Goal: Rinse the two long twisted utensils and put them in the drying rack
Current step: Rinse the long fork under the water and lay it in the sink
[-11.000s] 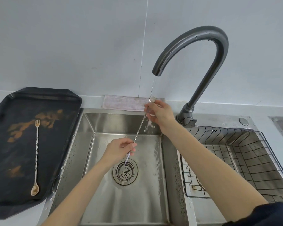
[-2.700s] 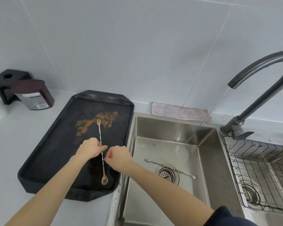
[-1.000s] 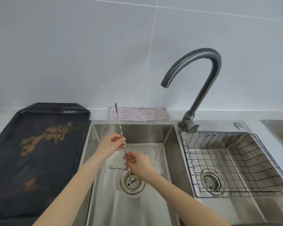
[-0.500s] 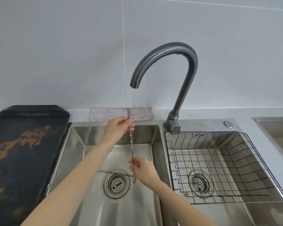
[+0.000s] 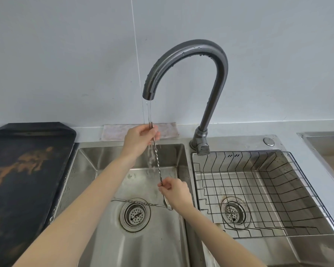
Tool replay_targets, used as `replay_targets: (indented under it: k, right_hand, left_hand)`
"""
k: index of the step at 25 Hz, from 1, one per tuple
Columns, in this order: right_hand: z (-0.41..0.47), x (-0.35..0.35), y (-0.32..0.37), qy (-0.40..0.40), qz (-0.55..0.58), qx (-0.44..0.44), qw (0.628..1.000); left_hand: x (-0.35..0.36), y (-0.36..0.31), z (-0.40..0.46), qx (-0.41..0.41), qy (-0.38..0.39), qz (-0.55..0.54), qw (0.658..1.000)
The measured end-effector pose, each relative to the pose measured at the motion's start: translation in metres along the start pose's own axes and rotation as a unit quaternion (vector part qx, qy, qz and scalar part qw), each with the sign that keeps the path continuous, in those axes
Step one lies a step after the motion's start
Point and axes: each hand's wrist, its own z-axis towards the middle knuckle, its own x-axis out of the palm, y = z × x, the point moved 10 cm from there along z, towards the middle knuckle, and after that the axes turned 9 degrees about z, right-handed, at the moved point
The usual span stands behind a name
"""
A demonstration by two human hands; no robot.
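I hold a long twisted utensil (image 5: 157,162) nearly upright under the running water from the faucet (image 5: 210,78). My left hand (image 5: 141,139) pinches its fork end at the top. My right hand (image 5: 175,192) pinches the shaft low down, and its spoon end shows just below that hand. The other twisted utensil (image 5: 139,201) lies flat on the floor of the left sink basin (image 5: 89,170), across the top of the drain. The wire drying rack (image 5: 278,185) sits in the right basin with nothing in it.
A black tray (image 5: 23,170) with brown smears lies on the counter left of the sink. A folded pinkish cloth (image 5: 116,131) lies behind the left basin against the wall. Another steel basin edge (image 5: 326,139) shows at far right.
The utensil has shifted into the water stream, which now splashes down its shaft. Both hands keep their hold. Earlier, this utensil was picked up from the black tray.
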Motion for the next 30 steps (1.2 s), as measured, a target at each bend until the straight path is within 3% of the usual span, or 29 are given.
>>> replay_targets:
  k: [10, 15, 18, 20, 24, 27, 30]
  right_hand:
    - [0.000, -0.004, 0.005, -0.021, 0.019, -0.008, 1.000]
    - [0.000, 0.000, 0.008, -0.009, 0.019, -0.007, 1.000]
    - [-0.001, 0.002, 0.010, -0.003, 0.028, -0.010, 1.000]
    - [-0.001, 0.004, 0.017, 0.033, 0.049, -0.016, 0.998]
    - [-0.005, 0.008, 0.037, 0.178, 0.085, -0.030, 0.980]
    - [-0.007, 0.006, 0.060, 0.259, 0.182, -0.033, 0.948]
    - [-0.012, 0.002, 0.087, 0.316, 0.306, -0.006, 0.898]
  left_hand:
    - [-0.003, -0.002, 0.001, -0.016, -0.004, -0.046, 0.999]
    - [0.005, 0.007, -0.003, -0.014, 0.047, -0.011, 0.999]
    - [-0.004, 0.010, -0.001, -0.027, 0.020, -0.012, 0.999]
    - [-0.012, 0.014, 0.002, -0.041, 0.002, -0.039, 0.998]
    - [-0.033, 0.042, 0.006, -0.097, -0.024, -0.122, 0.987]
    - [-0.054, 0.074, 0.005, -0.144, -0.069, -0.172, 0.972]
    - [-0.063, 0.101, 0.003, -0.164, -0.086, -0.130, 0.974]
